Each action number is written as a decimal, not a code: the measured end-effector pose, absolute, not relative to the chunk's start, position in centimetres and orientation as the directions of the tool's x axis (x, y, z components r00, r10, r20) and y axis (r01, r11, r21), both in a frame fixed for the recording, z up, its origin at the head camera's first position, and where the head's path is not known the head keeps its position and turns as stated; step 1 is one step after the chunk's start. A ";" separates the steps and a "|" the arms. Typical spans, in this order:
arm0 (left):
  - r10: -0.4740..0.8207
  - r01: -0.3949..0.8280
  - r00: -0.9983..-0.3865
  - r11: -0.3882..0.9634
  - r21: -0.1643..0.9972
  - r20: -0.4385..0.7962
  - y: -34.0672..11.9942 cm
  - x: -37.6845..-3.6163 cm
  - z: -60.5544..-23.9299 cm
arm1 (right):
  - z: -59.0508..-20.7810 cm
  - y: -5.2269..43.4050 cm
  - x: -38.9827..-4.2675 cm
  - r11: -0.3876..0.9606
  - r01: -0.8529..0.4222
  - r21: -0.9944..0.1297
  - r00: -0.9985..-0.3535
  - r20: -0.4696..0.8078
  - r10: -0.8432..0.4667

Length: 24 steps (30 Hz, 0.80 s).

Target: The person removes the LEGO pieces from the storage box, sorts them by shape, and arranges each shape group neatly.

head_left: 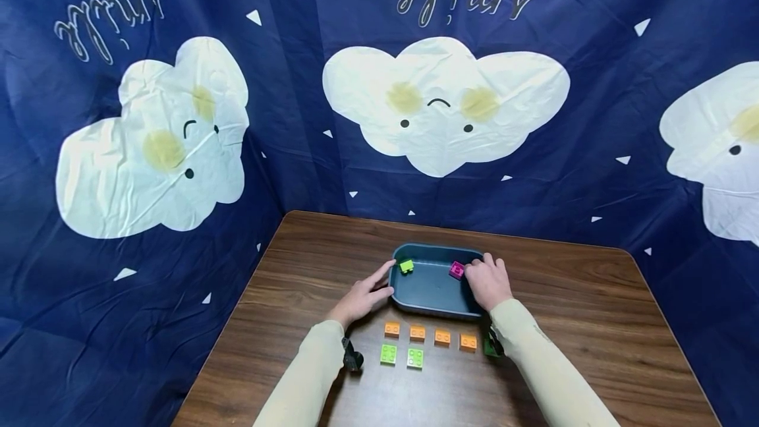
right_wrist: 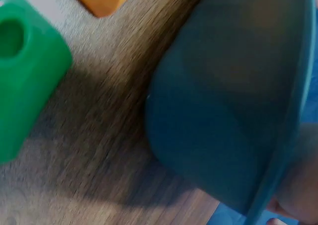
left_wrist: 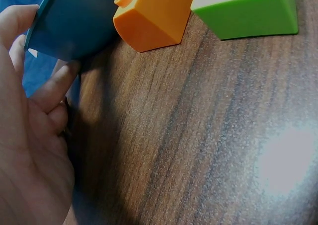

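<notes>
Head looks down; wrists close beside the tray (head_left: 435, 312).

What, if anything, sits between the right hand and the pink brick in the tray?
Nothing visible: the right hand lies over the tray's right rim, fingertips right at the pink brick.

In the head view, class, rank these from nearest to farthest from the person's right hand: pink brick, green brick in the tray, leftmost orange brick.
1. pink brick, at the right hand's fingertips, tray's right side.
2. green brick, tray's left side.
3. leftmost orange brick, on the table before the tray.
</notes>
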<state>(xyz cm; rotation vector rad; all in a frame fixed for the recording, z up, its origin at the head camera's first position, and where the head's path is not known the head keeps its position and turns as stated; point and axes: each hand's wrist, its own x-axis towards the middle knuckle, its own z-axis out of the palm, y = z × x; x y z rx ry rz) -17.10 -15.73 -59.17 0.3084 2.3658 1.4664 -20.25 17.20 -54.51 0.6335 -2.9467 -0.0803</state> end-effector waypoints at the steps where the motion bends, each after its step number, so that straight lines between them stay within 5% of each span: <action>1: 0.359 0.006 -0.918 0.440 0.898 -0.169 -15.7 -17.1 -59.2 | -54.6 17.2 -20.3 0.913 -0.401 0.081 -0.907 0.105 -0.408; 24: 0.346 0.014 -0.923 0.471 0.882 -0.170 -15.7 -17.0 -59.2 | -55.0 17.7 -20.6 0.911 -0.402 0.087 -0.911 0.066 -0.408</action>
